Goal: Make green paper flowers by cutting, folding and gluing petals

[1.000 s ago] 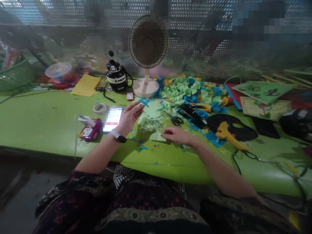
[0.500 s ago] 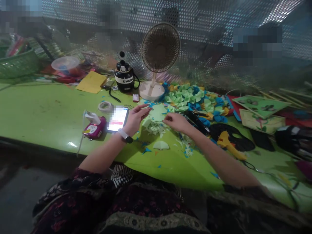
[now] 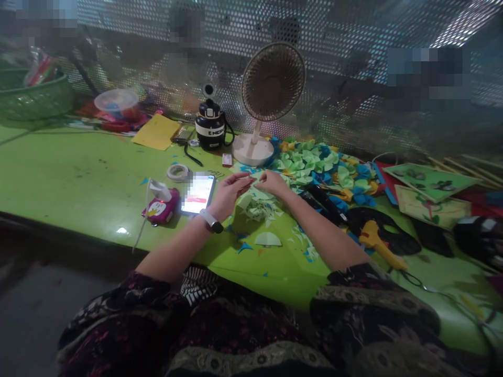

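Observation:
My left hand (image 3: 230,195), with a watch on its wrist, is closed in a pinch above the green table (image 3: 98,173). Facing it, my right hand (image 3: 274,184) has its fingers pressed together, the two sets of fingertips almost meeting. Whatever lies between the fingertips is too small to make out. Under both hands is a heap of pale green paper scraps (image 3: 259,207). A pale green half-circle of paper (image 3: 269,239) lies nearer to me. Beside my left wrist rests a phone (image 3: 198,195) with a lit screen.
Behind my hands stand a fan (image 3: 252,150) and a black bottle (image 3: 210,131). Folded paper pieces (image 3: 314,157) pile up at the back right. A yellow glue gun (image 3: 379,243) lies at right. Left are a tape roll (image 3: 178,173) and a purple device (image 3: 161,210).
My right hand has moved left, closer to my left hand, and now covers the pale green paper that showed between them. The whole view has shifted slightly.

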### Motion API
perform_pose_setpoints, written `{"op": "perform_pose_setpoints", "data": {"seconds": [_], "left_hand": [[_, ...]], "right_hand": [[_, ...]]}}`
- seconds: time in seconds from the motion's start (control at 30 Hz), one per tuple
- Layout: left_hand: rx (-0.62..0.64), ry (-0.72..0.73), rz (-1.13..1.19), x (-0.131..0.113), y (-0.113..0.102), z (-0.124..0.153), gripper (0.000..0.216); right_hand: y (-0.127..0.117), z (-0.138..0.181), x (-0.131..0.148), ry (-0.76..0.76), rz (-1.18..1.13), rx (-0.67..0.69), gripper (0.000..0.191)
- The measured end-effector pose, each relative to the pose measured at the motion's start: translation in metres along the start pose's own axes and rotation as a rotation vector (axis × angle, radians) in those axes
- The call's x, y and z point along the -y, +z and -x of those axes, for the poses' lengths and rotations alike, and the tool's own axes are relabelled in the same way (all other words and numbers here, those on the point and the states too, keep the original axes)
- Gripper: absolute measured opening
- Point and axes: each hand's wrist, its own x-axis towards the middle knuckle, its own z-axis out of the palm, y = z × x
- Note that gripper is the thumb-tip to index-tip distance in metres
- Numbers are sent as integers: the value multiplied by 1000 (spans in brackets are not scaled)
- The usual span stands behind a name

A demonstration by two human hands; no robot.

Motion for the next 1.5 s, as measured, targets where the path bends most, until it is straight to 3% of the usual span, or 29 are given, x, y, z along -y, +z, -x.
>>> {"op": "perform_pose_setpoints", "data": {"seconds": [0.1,0.27,0.43,0.6,0.77,0.87,0.97,1.1,1.2,1.37,1.5], "left_hand": [[11,-16,7,0,0,0,11],[4,-40,-8,1,-2,-2,13],[9,-50,-31,2,-4,-3,14],[0,-45,-38,-1,-2,-1,12],[0,-3,-80,-1,-1,1,14],[13,45,-119,0,-1,3,18],[62,-14,-149,2,1,5,23],[139,-145,-204,6,3,10,15],[153,-176,-200,7,3,11,16],[139,-258,-165,5,4,14,13],[220,-311,-167,6,6,19,16]], "right_hand": [[2,-4,-3,41,-8,-11,46],[7,-12,-4,0,-101,34,28],[9,-10,-7,-22,-158,-49,12],[0,-7,-18,-5,-243,-161,10],[-18,-2,-30,34,-572,-356,12],[-25,12,-28,21,-775,-311,12],[-26,39,-18,-86,-824,-233,12],[-24,77,-8,-227,-768,-242,21],[-27,97,-15,-310,-667,-332,26],[-27,117,-35,-620,-404,-399,35],[-13,125,-35,-650,-422,-403,17]]}}
